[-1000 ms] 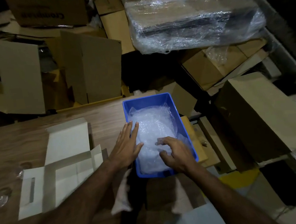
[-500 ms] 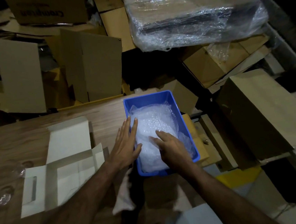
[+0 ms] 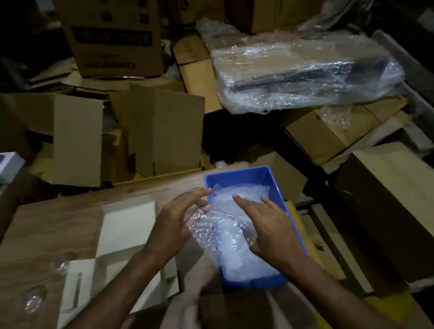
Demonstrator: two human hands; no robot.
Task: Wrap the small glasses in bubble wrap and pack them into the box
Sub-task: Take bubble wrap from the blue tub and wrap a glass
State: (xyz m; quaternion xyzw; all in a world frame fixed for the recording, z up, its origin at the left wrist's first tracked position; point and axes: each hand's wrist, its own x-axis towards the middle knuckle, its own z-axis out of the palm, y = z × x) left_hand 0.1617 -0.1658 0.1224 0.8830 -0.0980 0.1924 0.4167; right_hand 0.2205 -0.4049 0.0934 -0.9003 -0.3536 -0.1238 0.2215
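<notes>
A blue bin (image 3: 276, 185) stands at the table's right edge, filled with bubble wrap (image 3: 246, 265). A crumpled sheet of it (image 3: 209, 228) is raised over the bin's left rim between my hands. My left hand (image 3: 176, 221) touches the sheet's left side with fingers stretched toward the rim. On the sheet's right side lies my right hand (image 3: 272, 228), its thumb pinching the wrap from below. Two small clear glasses (image 3: 34, 298) (image 3: 63, 261) sit on the table at the left. An open white box (image 3: 109, 270) lies flat between them and the bin.
The wooden table (image 3: 57, 227) ends just past the bin. Behind and to the right are piled cardboard boxes (image 3: 167, 132) and a plastic-wrapped bundle (image 3: 305, 76). A large brown carton (image 3: 399, 199) stands right of the bin. A cloth (image 3: 183, 321) hangs at the near edge.
Both hands have risen from pressing on the wrap in the bin. A sheet of bubble wrap has come up and leftward over the bin's rim between them. The camera tilted up.
</notes>
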